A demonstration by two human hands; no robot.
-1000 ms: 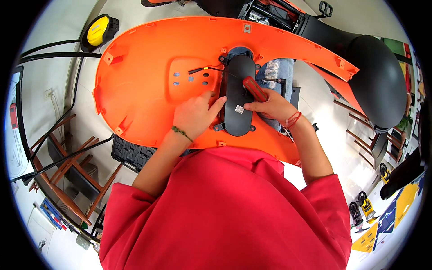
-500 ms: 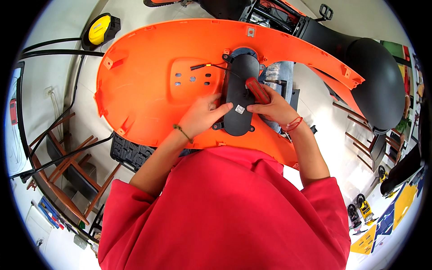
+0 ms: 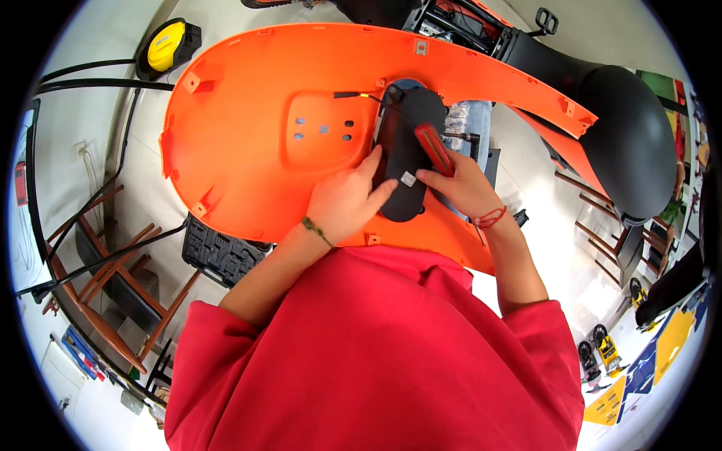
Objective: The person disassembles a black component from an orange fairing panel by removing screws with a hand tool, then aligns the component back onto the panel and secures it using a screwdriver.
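Note:
A long black oval housing (image 3: 406,156) with rounded ends lies over the opening of a large orange shell panel (image 3: 241,135). From it a thin black cable with a plug end (image 3: 347,95) reaches left over the panel. My left hand (image 3: 347,197) grips the housing's left edge, its thumb on the top face and its fingers along the side. In my right hand (image 3: 462,186) is a slim red-handled tool (image 3: 434,149), tilted over the housing's right side; the thumb rests near a small white label (image 3: 408,179). The tool's working tip is hidden.
Beyond the panel stands a vehicle frame with a black seat-like body (image 3: 628,139) and a pedal (image 3: 546,21). A black tool case (image 3: 218,252) lies on the floor at left, near wooden chairs (image 3: 113,286). A yellow-and-black object (image 3: 167,46) sits at the upper left.
The orange panel and black housing have tilted and shifted slightly. My left hand has moved a little right, its fingers now along the housing's edge. The red tool stays in my right hand.

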